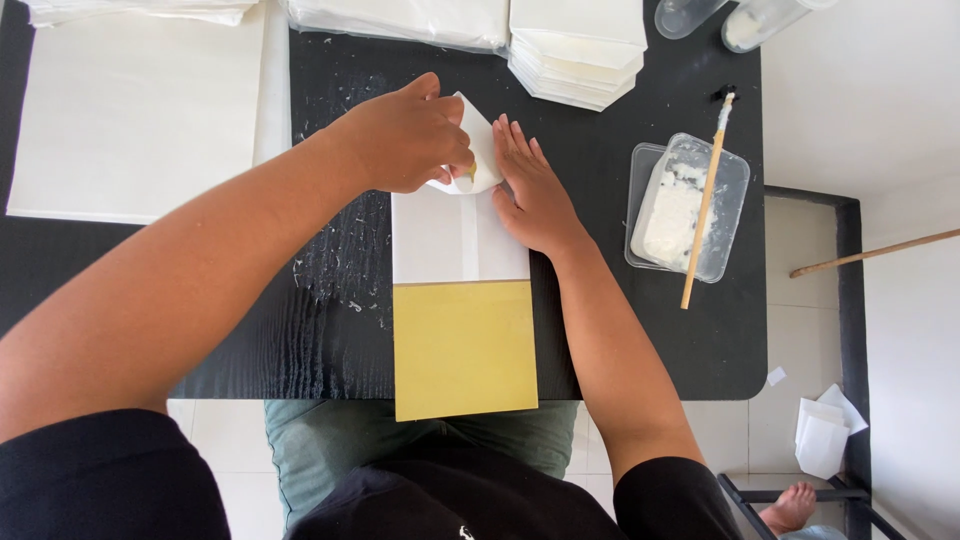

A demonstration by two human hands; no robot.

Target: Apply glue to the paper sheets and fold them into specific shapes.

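Left hand (pixel 410 135) curled (fingertips pinched), right hand (pixel 530 190) pressed flat beside it.

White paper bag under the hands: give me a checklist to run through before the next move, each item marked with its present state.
1. Left hand pinches the folded flap: ok.
2. Right hand lies flat on the white paper bag, pinning its edge: ok.
3. Yellow board sits inside the bag, sticking out toward the person: ok.
4. Brush rests across the paste tub, beside the right hand: ok.
5. Paste on the flap: cannot tell, the hand hides it.
6. Black table free of dried paste: not ok, white flecks.
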